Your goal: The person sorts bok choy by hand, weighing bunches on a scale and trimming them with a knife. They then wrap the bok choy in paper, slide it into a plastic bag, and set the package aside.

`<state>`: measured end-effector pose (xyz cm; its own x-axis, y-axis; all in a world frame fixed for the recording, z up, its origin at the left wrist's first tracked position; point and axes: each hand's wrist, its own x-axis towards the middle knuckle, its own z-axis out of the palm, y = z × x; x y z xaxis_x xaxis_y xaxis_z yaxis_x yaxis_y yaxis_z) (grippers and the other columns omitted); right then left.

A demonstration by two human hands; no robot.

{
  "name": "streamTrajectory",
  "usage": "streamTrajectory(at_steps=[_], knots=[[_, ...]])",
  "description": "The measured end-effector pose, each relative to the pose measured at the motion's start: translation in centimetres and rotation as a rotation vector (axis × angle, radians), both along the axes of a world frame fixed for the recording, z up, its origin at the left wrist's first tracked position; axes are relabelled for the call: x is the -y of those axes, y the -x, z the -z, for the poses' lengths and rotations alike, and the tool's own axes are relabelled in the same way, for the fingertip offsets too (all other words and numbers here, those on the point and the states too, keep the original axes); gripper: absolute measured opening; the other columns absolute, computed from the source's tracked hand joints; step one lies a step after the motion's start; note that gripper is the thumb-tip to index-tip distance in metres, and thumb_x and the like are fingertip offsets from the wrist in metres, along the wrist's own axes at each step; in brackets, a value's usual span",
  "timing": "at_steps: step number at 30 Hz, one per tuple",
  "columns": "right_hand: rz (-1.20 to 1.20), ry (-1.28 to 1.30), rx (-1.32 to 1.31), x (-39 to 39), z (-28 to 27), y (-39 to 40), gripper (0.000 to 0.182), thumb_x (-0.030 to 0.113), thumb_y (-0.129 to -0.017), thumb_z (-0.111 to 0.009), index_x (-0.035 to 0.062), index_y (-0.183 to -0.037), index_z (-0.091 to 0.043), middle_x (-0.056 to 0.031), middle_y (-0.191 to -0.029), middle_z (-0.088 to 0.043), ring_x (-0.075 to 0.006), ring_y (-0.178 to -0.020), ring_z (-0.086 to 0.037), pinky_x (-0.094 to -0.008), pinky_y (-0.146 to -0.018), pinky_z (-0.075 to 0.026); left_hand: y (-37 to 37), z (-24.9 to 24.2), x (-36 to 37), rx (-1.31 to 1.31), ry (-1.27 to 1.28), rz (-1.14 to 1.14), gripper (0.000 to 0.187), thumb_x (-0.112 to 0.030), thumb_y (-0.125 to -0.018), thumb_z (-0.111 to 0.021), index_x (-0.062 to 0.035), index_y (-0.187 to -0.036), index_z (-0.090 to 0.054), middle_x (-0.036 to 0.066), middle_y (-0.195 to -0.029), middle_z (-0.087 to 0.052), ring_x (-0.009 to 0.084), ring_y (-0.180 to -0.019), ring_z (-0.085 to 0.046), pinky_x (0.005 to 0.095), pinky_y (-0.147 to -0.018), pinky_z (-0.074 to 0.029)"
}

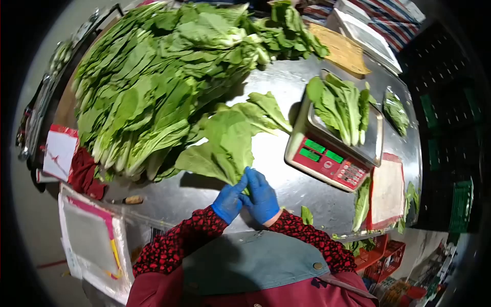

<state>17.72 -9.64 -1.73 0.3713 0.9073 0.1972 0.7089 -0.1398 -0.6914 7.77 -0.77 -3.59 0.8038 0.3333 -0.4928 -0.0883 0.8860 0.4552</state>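
In blue gloves, my left hand (228, 201) and my right hand (261, 197) come together near the table's front edge. Both close around the stem end of a few leafy greens (225, 146), whose broad leaves fan out away from me. A few loose leaves (263, 113) lie just beyond them. To the left rises a large heap of the same greens (148, 87). On the right stands a red-fronted digital scale (327, 163) with lit green displays. A bunch of greens (341, 110) rests on its metal pan.
A knife with a wooden handle (134, 200) lies at the front left, near a stack of clear plastic bags (94, 240). Right of the scale are a bagged bunch of greens (395, 113) and a red-edged white board (387, 192). Red crates (391, 261) stand below the table.
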Motion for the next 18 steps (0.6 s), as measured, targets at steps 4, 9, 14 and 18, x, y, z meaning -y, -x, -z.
streamTrajectory(at_steps=[4, 9, 14, 18], knots=[[0.009, 0.215, -0.220, 0.3, 0.8, -0.5, 0.064, 0.011, -0.077, -0.062, 0.0058, -0.135, -0.037, -0.0220, -0.107, -0.051, -0.0407, -0.093, -0.055, -0.0427, -0.078, -0.047, -0.1, 1.4, 0.5, 0.098, 0.251, -0.015, 0.037, -0.024, -0.094, -0.053, -0.0068, -0.126, -0.046, 0.005, -0.116, -0.057, 0.0149, -0.104, -0.056, 0.0272, -0.087, -0.048], [-0.027, 0.128, -0.630, -0.7, -2.6, -5.6, 0.050, 0.013, -0.083, -0.063, 0.0005, -0.128, -0.046, -0.0159, -0.108, -0.062, -0.0198, -0.099, -0.059, -0.0312, -0.088, -0.046, -2.1, -2.1, -1.1, 0.230, 0.155, 0.050, 0.042, -0.025, -0.089, -0.060, -0.0093, -0.126, -0.047, 0.008, -0.117, -0.056, 0.0226, -0.105, -0.054, 0.0376, -0.093, -0.044], [0.244, -0.161, -0.875, -1.0, -13.8, -12.3, 0.054, 0.001, -0.083, -0.061, 0.0018, -0.133, -0.042, -0.0022, -0.090, -0.059, -0.0086, -0.066, -0.051, -0.0228, -0.060, -0.046, -4.6, -8.9, -2.3, 0.043, -0.327, 0.245, 0.051, -0.024, -0.088, -0.062, -0.0067, -0.131, -0.042, 0.007, -0.117, -0.055, 0.0150, -0.107, -0.053, 0.0319, -0.087, -0.047], [0.351, -0.605, -0.406, 0.3, -16.1, -19.3, 0.049, -0.004, -0.084, -0.056, 0.0021, -0.131, -0.044, -0.0056, -0.110, -0.058, -0.0142, -0.091, -0.055, -0.0256, -0.080, -0.046, -3.4, -6.2, -1.1, 0.026, -0.411, 0.468, 0.042, -0.018, -0.089, -0.060, -0.0033, -0.127, -0.049, 0.004, -0.108, -0.060, 0.0076, -0.091, -0.057, 0.0209, -0.073, -0.046]])
